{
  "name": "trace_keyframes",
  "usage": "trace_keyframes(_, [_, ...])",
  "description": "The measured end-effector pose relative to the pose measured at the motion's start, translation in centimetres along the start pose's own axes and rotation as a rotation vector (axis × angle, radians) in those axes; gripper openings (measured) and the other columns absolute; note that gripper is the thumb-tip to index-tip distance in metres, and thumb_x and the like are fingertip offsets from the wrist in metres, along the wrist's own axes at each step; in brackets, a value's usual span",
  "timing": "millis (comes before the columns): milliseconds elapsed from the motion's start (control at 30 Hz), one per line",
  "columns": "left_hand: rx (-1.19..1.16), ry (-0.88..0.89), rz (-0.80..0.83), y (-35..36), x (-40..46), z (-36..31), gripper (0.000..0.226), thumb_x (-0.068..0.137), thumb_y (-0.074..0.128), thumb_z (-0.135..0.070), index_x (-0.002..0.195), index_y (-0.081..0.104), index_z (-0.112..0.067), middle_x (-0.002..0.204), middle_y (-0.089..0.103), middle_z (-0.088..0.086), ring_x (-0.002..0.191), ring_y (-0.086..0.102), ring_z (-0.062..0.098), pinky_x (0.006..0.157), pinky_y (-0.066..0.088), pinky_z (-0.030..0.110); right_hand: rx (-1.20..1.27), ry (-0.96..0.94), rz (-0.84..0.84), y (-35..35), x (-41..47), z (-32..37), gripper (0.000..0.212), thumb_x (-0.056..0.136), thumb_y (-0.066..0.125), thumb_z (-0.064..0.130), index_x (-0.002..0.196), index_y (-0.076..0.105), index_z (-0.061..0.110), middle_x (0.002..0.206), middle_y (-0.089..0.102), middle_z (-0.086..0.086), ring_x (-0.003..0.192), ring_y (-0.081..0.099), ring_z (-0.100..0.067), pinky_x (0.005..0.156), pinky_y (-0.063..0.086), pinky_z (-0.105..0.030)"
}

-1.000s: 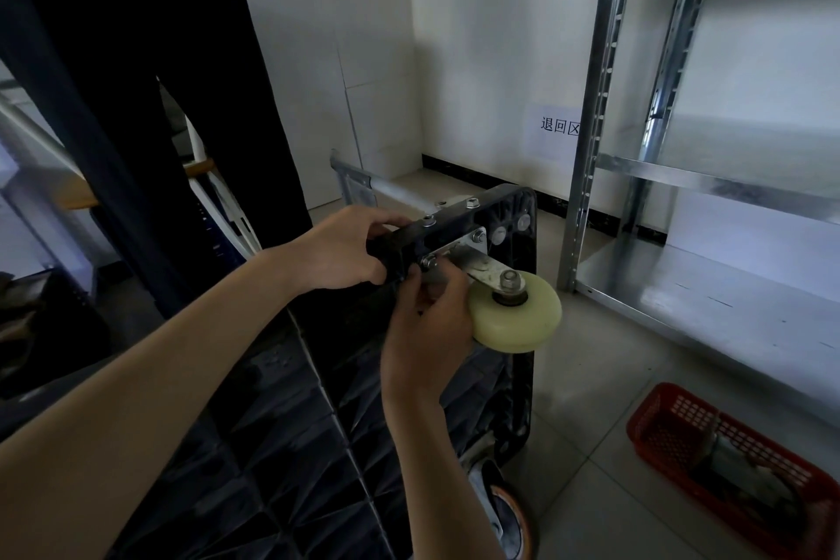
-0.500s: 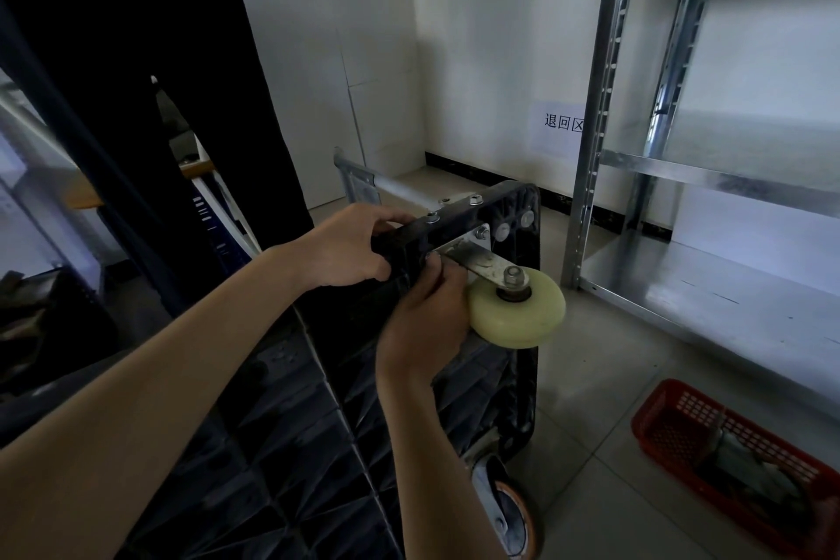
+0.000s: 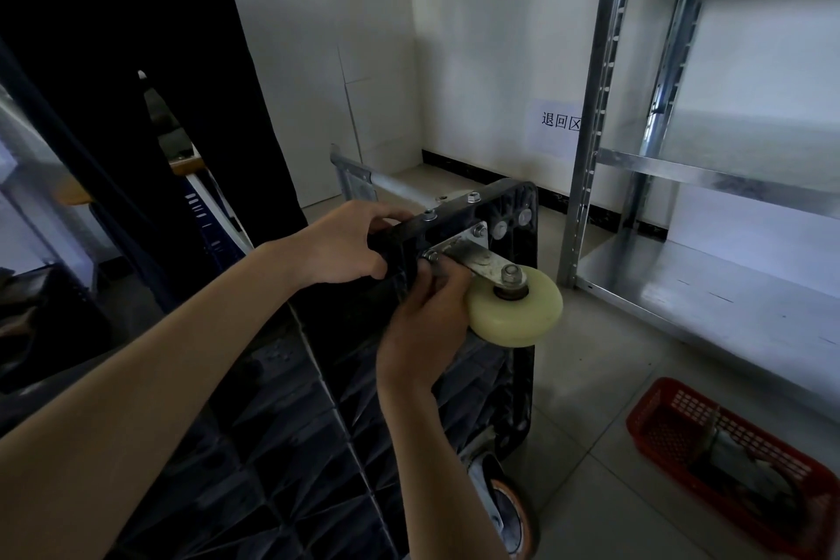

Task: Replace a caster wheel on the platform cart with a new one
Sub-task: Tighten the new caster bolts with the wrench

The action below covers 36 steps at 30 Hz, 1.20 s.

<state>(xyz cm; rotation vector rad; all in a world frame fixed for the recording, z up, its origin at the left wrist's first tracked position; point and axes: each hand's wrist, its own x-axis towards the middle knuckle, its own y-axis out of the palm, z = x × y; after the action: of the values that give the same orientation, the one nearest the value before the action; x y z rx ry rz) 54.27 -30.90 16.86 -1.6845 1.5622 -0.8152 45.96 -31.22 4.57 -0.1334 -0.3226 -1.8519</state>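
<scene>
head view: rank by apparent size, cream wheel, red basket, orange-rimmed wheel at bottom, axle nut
Largest to smallest:
1. red basket, though cut off by the frame edge
2. cream wheel
3. orange-rimmed wheel, partly hidden by the forearm, so its rank against the cream wheel is unsure
4. axle nut

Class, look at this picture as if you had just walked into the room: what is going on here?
A person is working on a black platform cart tipped up on its side. The left hand grips the cart's upper edge to steady it. The right hand pinches at the metal bracket of a cream caster wheel, near a mounting bolt. Another wheel sits lower down. A red basket lies on the floor beside a metal shelf.
</scene>
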Motion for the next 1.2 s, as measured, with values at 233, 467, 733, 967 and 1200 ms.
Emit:
trace_keyframes(233, [-0.001,-0.015,0.002,0.0,-0.1,-0.1,0.067,0.077,0.070,0.011,0.130,0.055,-0.028,0.112,0.069,-0.003,0.107,0.064,0.014,0.092,0.050,0.026,-0.046,-0.059,0.012,-0.2,-0.7,-0.3,0.020,0.105,0.047,0.032,0.125,0.049,0.028,0.107,0.069,0.007,0.093,0.065,-0.009,0.073,0.052,-0.026])
trace_keyframes(467, [0.008,-0.013,0.002,-0.1,0.1,0.0,0.068,0.077,0.070,0.010,0.133,0.056,-0.026,0.112,0.070,-0.005,0.099,0.063,0.003,0.085,0.050,0.020,-0.027,-0.052,0.008,-0.2,0.0,-0.1,0.018,0.106,0.041,0.031,0.119,0.052,0.024,0.098,0.068,0.004,0.084,0.065,-0.013,0.067,0.050,-0.030])
trace_keyframes(733, [0.008,0.004,-0.008,0.0,0.1,0.2,0.066,0.076,0.069,0.010,0.127,0.056,-0.030,0.108,0.072,-0.006,0.096,0.065,0.004,0.080,0.050,0.020,0.014,-0.030,0.017,-0.1,0.1,0.2,0.016,0.107,0.042,0.028,0.117,0.055,0.028,0.099,0.069,0.012,0.088,0.065,-0.004,0.069,0.050,-0.023])
trace_keyframes(967, [0.007,0.009,-0.014,0.1,0.0,0.0,0.064,0.077,0.069,0.011,0.119,0.054,-0.035,0.106,0.072,-0.006,0.095,0.067,0.009,0.085,0.053,0.028,0.017,-0.037,-0.004,0.2,0.2,0.1,0.016,0.107,0.043,0.032,0.111,0.054,0.021,0.091,0.067,0.009,0.080,0.063,-0.006,0.064,0.045,-0.022])
trace_keyframes(1200, [0.008,-0.004,-0.009,0.0,0.1,0.1,0.066,0.076,0.070,0.008,0.127,0.056,-0.032,0.110,0.071,-0.006,0.098,0.065,0.005,0.087,0.052,0.028,-0.011,-0.051,-0.003,-0.1,-0.2,-0.1,0.018,0.108,0.042,0.028,0.120,0.053,0.036,0.103,0.069,0.012,0.091,0.063,-0.005,0.070,0.048,-0.022])
